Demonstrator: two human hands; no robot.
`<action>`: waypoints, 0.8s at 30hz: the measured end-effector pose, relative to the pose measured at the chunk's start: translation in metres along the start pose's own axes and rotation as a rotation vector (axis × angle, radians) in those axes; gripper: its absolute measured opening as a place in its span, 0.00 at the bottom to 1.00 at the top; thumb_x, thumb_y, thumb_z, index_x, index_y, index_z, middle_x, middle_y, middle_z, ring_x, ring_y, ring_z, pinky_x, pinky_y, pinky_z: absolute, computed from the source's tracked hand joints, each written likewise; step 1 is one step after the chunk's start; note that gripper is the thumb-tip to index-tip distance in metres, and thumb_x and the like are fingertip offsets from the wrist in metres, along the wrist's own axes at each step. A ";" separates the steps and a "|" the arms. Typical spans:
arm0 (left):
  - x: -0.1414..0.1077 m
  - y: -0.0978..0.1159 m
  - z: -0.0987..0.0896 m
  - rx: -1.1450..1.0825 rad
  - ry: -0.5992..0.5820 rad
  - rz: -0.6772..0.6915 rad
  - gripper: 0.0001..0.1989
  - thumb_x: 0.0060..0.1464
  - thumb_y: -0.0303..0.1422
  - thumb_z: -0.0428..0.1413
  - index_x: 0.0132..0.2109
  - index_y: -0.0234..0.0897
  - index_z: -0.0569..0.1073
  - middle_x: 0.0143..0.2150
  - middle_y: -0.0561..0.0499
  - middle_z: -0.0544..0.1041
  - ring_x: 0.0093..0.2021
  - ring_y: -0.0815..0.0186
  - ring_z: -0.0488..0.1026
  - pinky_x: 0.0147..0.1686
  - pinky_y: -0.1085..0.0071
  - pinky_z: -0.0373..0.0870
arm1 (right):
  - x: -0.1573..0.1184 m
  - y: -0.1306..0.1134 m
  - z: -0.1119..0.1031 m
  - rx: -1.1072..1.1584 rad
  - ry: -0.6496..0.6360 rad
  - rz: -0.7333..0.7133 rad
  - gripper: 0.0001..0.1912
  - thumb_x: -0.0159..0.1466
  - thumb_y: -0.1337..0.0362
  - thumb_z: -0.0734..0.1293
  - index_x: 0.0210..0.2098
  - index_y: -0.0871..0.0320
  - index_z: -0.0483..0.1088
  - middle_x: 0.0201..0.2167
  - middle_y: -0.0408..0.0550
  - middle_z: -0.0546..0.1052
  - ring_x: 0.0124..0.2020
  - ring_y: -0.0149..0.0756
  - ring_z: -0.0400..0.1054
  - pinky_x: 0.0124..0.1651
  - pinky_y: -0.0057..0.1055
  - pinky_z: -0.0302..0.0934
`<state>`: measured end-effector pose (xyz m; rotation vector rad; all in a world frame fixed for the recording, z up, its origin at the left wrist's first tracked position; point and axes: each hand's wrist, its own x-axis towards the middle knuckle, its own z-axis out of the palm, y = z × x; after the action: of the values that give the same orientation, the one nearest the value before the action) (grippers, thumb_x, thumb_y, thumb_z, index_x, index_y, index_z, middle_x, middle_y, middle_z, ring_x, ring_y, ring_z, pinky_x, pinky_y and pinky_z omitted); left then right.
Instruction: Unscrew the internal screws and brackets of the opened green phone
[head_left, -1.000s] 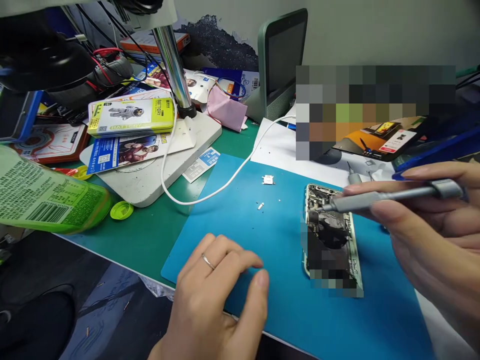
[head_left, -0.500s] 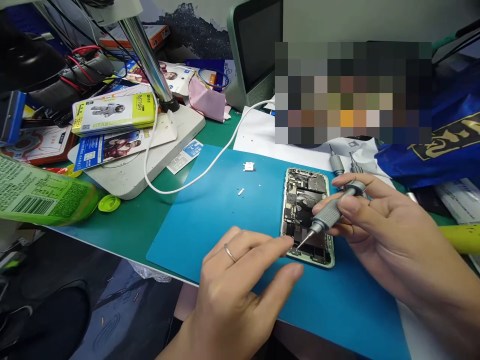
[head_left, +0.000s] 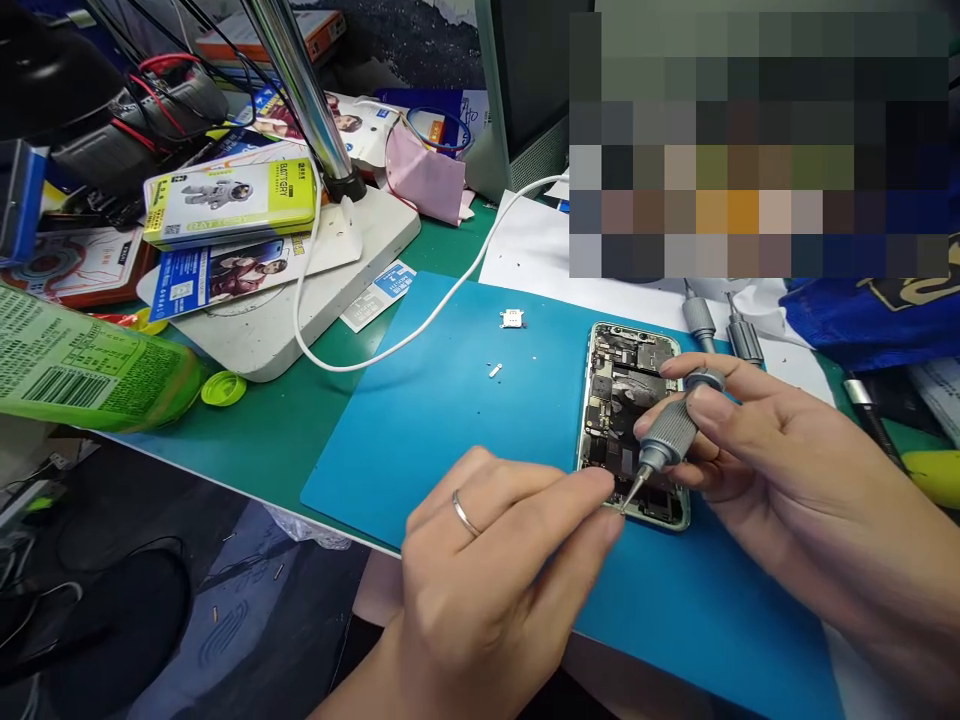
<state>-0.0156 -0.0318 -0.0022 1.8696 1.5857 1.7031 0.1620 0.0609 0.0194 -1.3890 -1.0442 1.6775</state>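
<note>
An opened phone with its inner parts bare lies on the blue mat. My right hand grips a grey precision screwdriver, whose tip points down at the phone's lower left edge. Beside that tip, the thumb and forefinger of my left hand are drawn close together; whatever lies between them is too small to make out. A ring is on one left finger. On the mat left of the phone sit a small metal plate and a tiny bracket.
Two more screwdrivers lie behind the phone on white paper. A white cable curves over the mat's back left. Further left are a stand base, a battery box and a green bottle.
The left thumb and forefinger have closed toward each other at the screwdriver's tip. The tip has come to the phone's lower left edge. The whole view has shifted slightly.
</note>
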 end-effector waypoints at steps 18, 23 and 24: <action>-0.002 0.000 -0.001 -0.029 0.004 -0.001 0.05 0.60 0.20 0.64 0.41 0.32 0.81 0.35 0.52 0.85 0.32 0.74 0.81 0.32 0.76 0.74 | 0.000 0.002 0.000 -0.004 -0.038 0.012 0.33 0.50 0.51 0.84 0.50 0.51 0.71 0.30 0.42 0.80 0.23 0.25 0.74 0.28 0.15 0.72; -0.002 0.000 -0.002 -0.027 0.008 -0.008 0.05 0.61 0.21 0.64 0.42 0.34 0.81 0.35 0.53 0.85 0.31 0.73 0.80 0.32 0.75 0.75 | 0.001 0.002 0.001 -0.025 -0.005 -0.032 0.34 0.50 0.50 0.84 0.50 0.51 0.71 0.30 0.44 0.81 0.25 0.27 0.76 0.29 0.16 0.73; -0.002 0.000 -0.002 -0.031 0.012 -0.009 0.05 0.61 0.20 0.63 0.41 0.33 0.81 0.35 0.52 0.85 0.32 0.73 0.80 0.32 0.75 0.75 | 0.001 0.002 0.001 -0.025 -0.001 -0.049 0.33 0.50 0.50 0.84 0.49 0.51 0.71 0.30 0.44 0.82 0.25 0.28 0.76 0.29 0.17 0.73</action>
<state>-0.0167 -0.0342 -0.0032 1.8388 1.5608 1.7284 0.1611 0.0606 0.0175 -1.3672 -1.0944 1.6353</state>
